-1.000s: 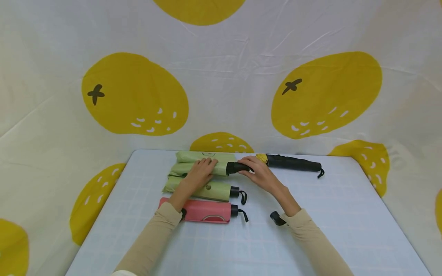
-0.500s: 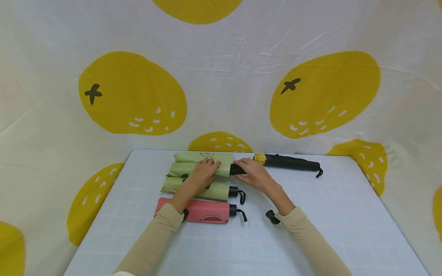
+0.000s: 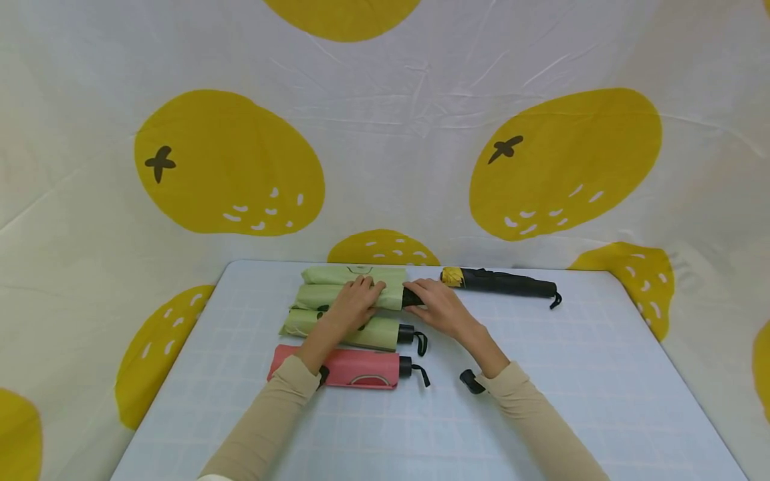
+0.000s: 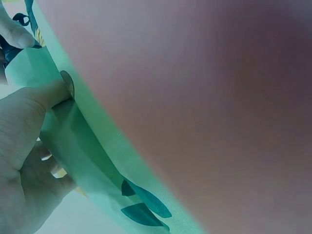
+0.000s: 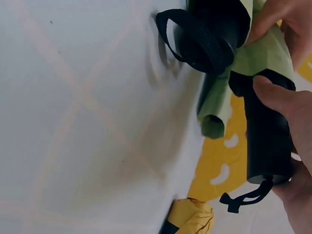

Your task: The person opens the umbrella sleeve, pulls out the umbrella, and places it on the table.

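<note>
My left hand [image 3: 353, 302] grips a light green umbrella sleeve [image 3: 315, 294] near the back of the table; its thumb presses the cloth in the left wrist view. From the sleeve's right end sticks the black handle of a folding umbrella [image 3: 412, 297], held by my right hand [image 3: 443, 307]. In the right wrist view the thumb lies along that handle [image 5: 268, 141] at the sleeve's mouth, and a short cord hangs from its end. Behind lies another green sleeve [image 3: 337, 274], its rolled end [image 5: 213, 126] seen hollow in the right wrist view.
Closer to me lie a green-sleeved umbrella [image 3: 385, 332] with a black wrist strap and a pink-sleeved umbrella [image 3: 373, 369]. A bare black-and-yellow folded umbrella [image 3: 508, 283] lies at the back right. A white sheet with yellow fruit prints [image 3: 397, 133] hangs behind the table [image 3: 571, 374].
My right hand has moved left toward the sleeve, and less of the black handle shows outside it. The left hand keeps its grip with little movement.
</note>
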Available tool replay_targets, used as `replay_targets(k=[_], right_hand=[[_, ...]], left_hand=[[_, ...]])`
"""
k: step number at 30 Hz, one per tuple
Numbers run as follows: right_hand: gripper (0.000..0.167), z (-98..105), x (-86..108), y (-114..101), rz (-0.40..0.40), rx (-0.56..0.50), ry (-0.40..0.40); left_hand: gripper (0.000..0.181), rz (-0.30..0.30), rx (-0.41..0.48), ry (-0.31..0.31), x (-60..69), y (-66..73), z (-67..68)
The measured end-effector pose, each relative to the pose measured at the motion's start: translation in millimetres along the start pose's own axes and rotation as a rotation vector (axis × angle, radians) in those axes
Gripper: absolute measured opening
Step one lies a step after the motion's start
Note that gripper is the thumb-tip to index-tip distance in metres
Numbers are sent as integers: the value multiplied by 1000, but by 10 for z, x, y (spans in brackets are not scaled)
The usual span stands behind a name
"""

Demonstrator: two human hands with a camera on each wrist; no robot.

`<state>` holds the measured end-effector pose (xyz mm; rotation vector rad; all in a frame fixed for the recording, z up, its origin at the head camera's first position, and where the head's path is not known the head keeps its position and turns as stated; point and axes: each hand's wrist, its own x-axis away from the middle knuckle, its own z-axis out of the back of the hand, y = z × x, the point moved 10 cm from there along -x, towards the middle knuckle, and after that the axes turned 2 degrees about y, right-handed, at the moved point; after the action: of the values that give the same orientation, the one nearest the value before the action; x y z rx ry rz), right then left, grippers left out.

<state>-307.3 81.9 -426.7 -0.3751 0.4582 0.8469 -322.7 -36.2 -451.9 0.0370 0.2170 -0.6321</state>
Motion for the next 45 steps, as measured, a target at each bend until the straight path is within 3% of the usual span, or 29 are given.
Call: replay_targets(k=[6, 15, 23, 30, 38, 45], right_hand=[[52, -8, 42, 37, -2, -42, 26], [51, 98, 104, 50, 32, -114, 94], [49, 124, 165, 96, 13, -139, 101], [49, 120, 196, 121, -24, -123, 93], [49, 73, 149, 119, -77, -74, 39], [50, 8, 65, 40, -60, 12, 14]], left_hand=[[50, -15, 32, 21, 26, -9, 26], [54, 6, 93, -35, 34, -74, -5], [53, -2, 111, -53, 66, -130, -58], [50, -25, 129, -21, 77, -88, -6], [48, 7, 139, -22, 75, -95, 10], [45, 30, 109, -39, 65, -93, -35]])
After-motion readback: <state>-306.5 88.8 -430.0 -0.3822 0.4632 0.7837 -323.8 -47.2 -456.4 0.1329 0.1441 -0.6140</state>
